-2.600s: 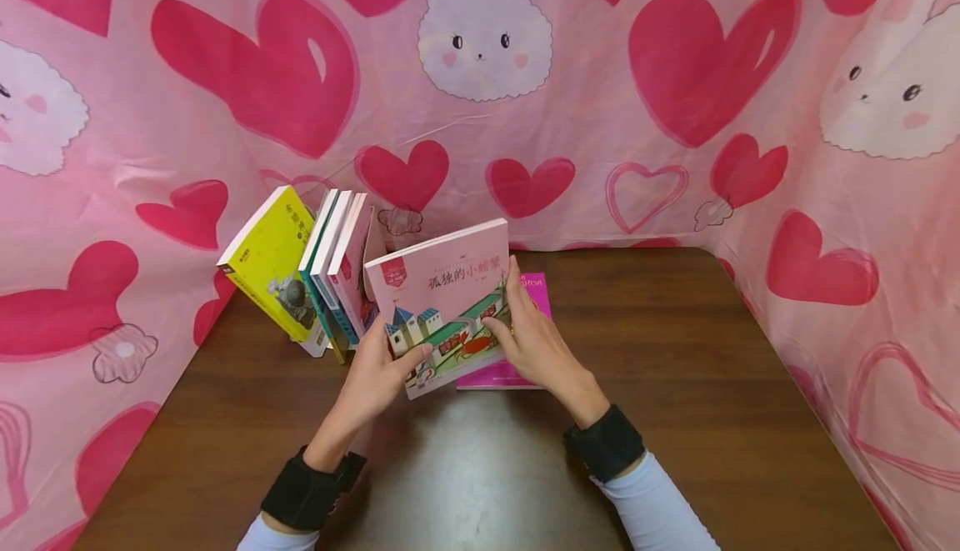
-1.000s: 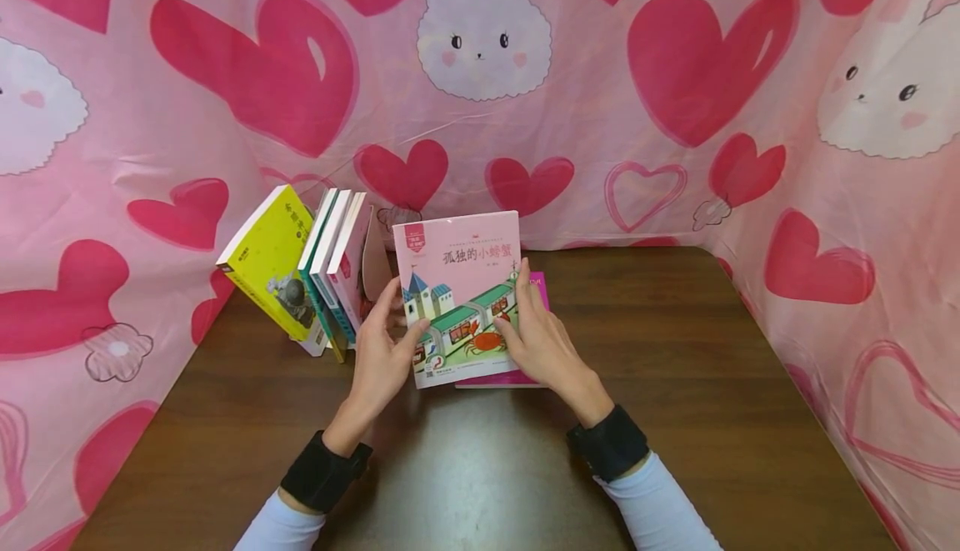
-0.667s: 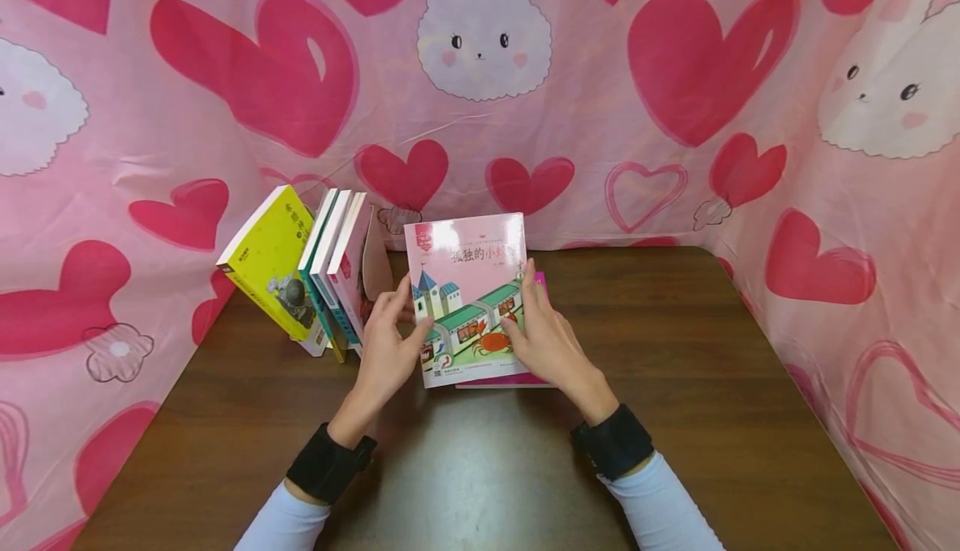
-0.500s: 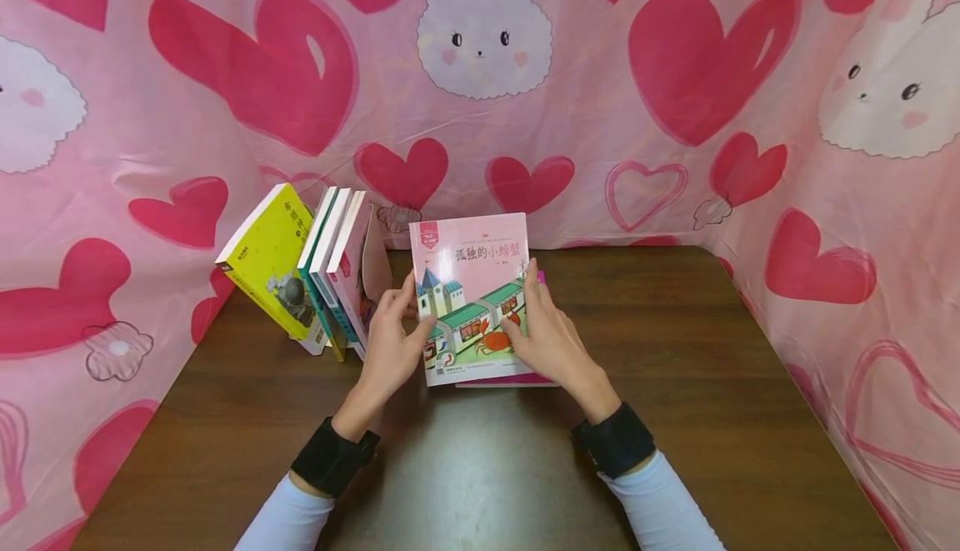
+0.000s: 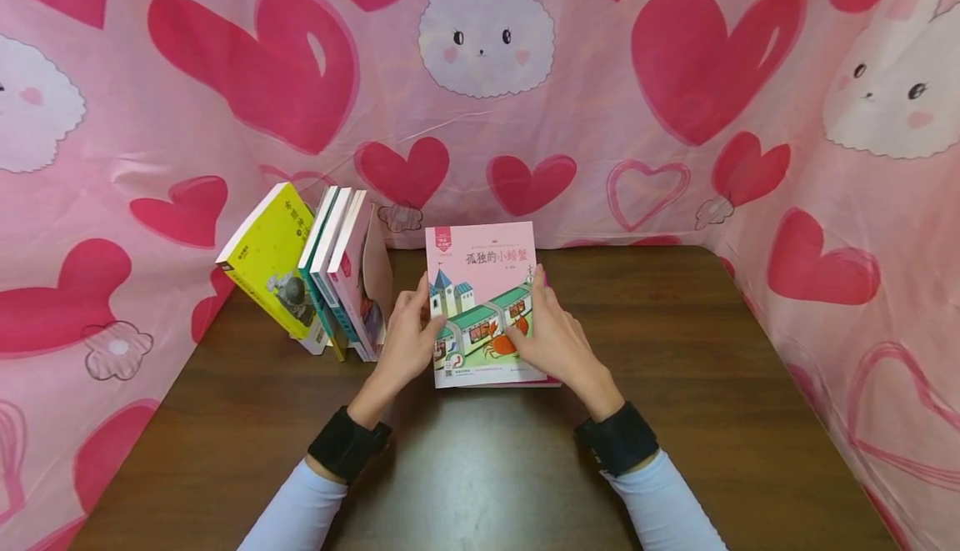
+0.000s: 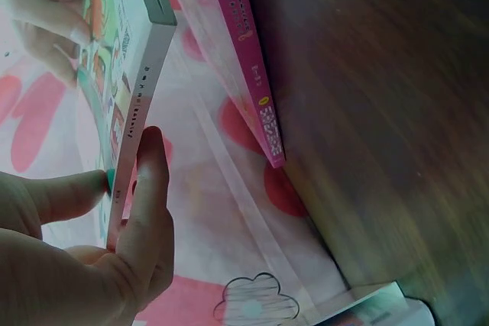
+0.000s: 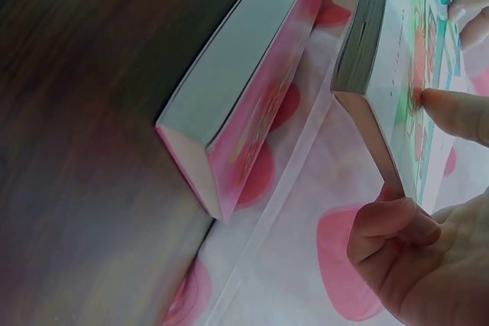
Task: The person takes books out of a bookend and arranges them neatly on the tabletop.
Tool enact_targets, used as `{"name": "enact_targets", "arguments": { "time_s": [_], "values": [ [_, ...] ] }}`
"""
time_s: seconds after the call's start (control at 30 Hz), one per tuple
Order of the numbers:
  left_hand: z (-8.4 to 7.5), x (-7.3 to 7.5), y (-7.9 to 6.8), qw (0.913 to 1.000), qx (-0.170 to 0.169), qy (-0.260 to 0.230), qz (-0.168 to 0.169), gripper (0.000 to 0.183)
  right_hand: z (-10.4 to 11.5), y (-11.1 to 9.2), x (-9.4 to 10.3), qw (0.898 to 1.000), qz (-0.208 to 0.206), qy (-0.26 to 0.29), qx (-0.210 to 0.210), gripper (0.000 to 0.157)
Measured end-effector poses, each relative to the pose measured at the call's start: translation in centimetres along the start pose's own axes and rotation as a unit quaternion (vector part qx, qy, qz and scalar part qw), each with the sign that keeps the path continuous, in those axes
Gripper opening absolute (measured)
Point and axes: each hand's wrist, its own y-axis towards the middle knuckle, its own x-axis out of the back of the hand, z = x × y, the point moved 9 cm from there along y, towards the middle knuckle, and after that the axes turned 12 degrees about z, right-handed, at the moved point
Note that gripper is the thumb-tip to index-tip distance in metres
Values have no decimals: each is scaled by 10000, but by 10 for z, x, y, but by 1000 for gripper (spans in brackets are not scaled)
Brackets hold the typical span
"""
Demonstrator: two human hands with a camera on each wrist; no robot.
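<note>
Both hands hold a thin pink picture book (image 5: pixel 487 293) with a red crab and a green-roofed train on its cover. My left hand (image 5: pixel 408 336) grips its left edge, the spine side, thumb on the cover and fingers behind, as the left wrist view shows. The right hand (image 5: pixel 558 338) grips the opposite edge, its thumb (image 7: pixel 458 114) on the cover and its other fingers curled at the back. Below lies a thick magenta book (image 6: pixel 250 66) flat on the table, mostly hidden from the head view. A gap separates the two books in both wrist views.
Left of the hands, several books stand in a leaning row: a yellow book (image 5: pixel 273 267), a teal-edged one (image 5: pixel 318 272) and a pink one (image 5: pixel 356 284), beside a beige upright panel (image 5: pixel 378 263). A pink heart-and-rabbit cloth (image 5: pixel 465 134) hangs behind the brown table (image 5: pixel 675 351).
Gripped by both hands, the pink picture book has moved right from beside the standing row, straightened from its tilt, and come lower over the magenta book. The standing books stay in place.
</note>
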Motion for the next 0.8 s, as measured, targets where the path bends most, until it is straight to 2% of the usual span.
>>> {"name": "enact_targets", "arguments": {
  "time_s": [0.2,0.53,0.8],
  "values": [
    [5,-9,7,9997,185,36,184,77,-7,3,-1,9998,110,-10,-150,117],
    [17,-22,20,9990,233,130,363,76,-17,5,-5,9993,193,-40,-303,115],
    [26,-32,30,9969,485,201,592,75,-28,8,-9,9985,328,-67,-440,114]
  ]
}}
